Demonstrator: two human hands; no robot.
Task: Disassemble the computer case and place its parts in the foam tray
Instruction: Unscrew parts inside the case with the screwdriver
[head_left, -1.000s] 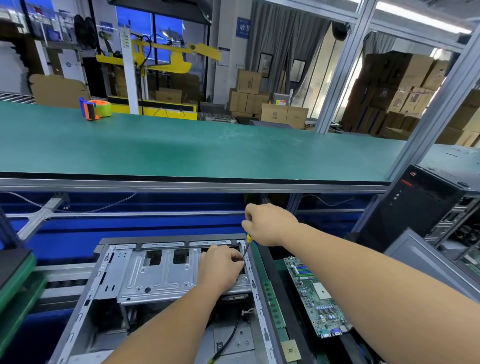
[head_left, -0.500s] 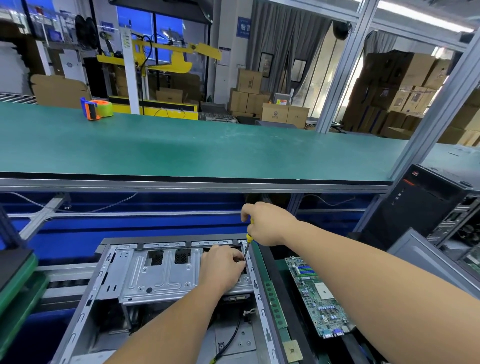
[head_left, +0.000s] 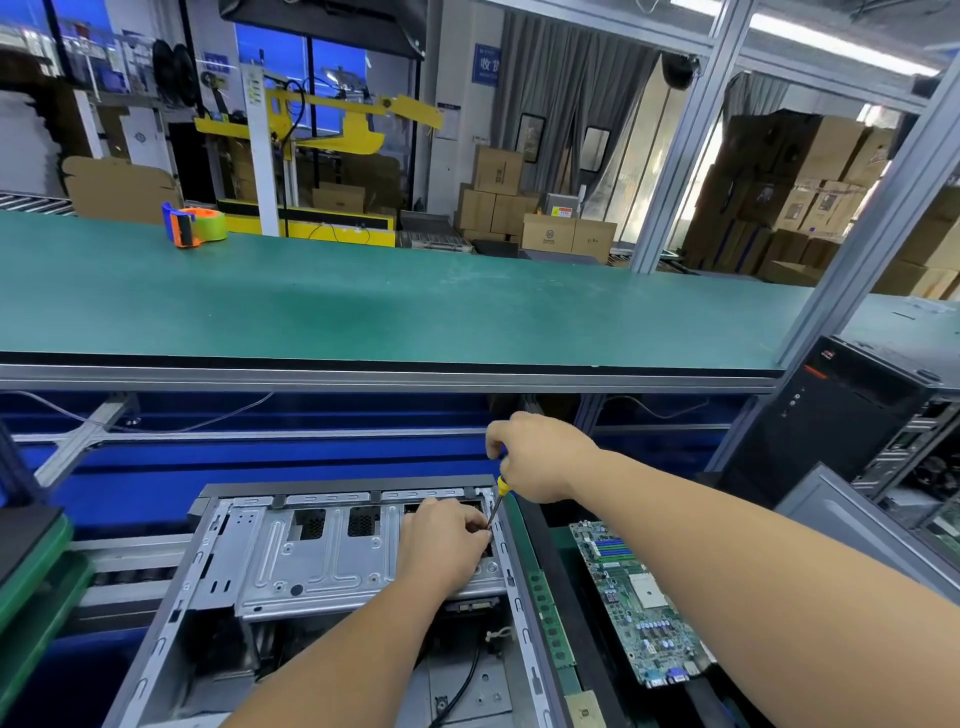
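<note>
Lying on its side at the bottom centre of the head view, an open computer case (head_left: 311, 571) of bare grey sheet metal shows its inside, with a stamped, ribbed drive cage (head_left: 322, 561) across its far end. 2 bare hands work at the case's far right corner. The right hand (head_left: 540, 457) is curled round the yellow handle of a slim screwdriver (head_left: 496, 501), whose dark shaft slants down toward the case's right rim. The left hand (head_left: 441, 545) rests on the cage with fingers bent, its fingertips touching the shaft near the tip; what lies under them is hidden. The hands sit close together but do not touch each other.

Just right of the case, a green motherboard (head_left: 639, 597) dense with small components lies flat in a dark tray (head_left: 571, 649), and a long green memory stick (head_left: 545, 618) lies between the board and the case wall. Whether the tray is foam cannot be told.

Beyond the hands, a blue lower level sits under an aluminium-edged shelf with a smooth green mat (head_left: 389, 301). A tape dispenser (head_left: 195, 226) stands at its far left. At the right edge, a black tower computer (head_left: 831, 421) stands upright beside a slanted aluminium post, leaving a narrow gap there. Stacked cardboard boxes (head_left: 519, 208) fill the background.
</note>
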